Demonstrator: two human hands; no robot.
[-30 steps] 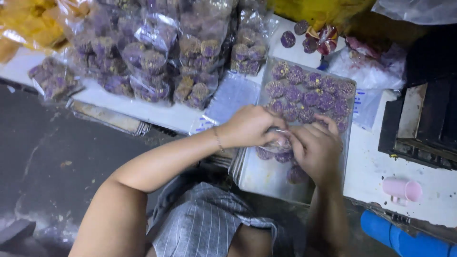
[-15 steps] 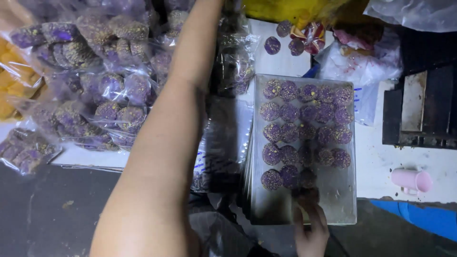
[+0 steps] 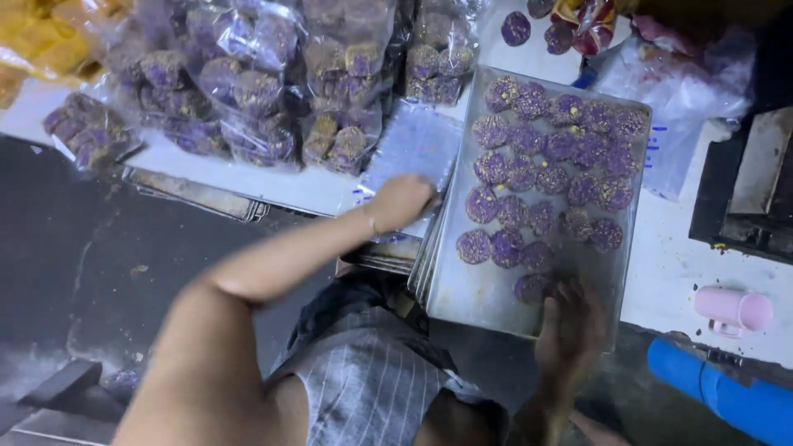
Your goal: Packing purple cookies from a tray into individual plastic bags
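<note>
A metal tray (image 3: 462, 301) holds several purple round cookies (image 3: 541, 177) speckled with yellow, laid in rows. My right hand (image 3: 570, 326) rests on the tray's near edge with its fingers spread, just by the nearest cookie (image 3: 533, 287). My left hand (image 3: 401, 202) reaches to a stack of clear plastic bags (image 3: 409, 144) left of the tray, and its fingers are curled onto the top bag. Whether the bag is lifted cannot be told.
Sealed bags of purple cookies (image 3: 248, 83) are heaped at the back left, with yellow packs (image 3: 37, 33) beyond. A dark machine (image 3: 747, 190) stands at right, with a pink cup (image 3: 731, 310) and blue tube (image 3: 719, 392) near it. Loose cookies (image 3: 516, 29) lie behind the tray.
My left arm, stretched far up over the bagged cookies half a second ago, has drawn back to the stack of clear bags. My right hand stays at the tray's near edge.
</note>
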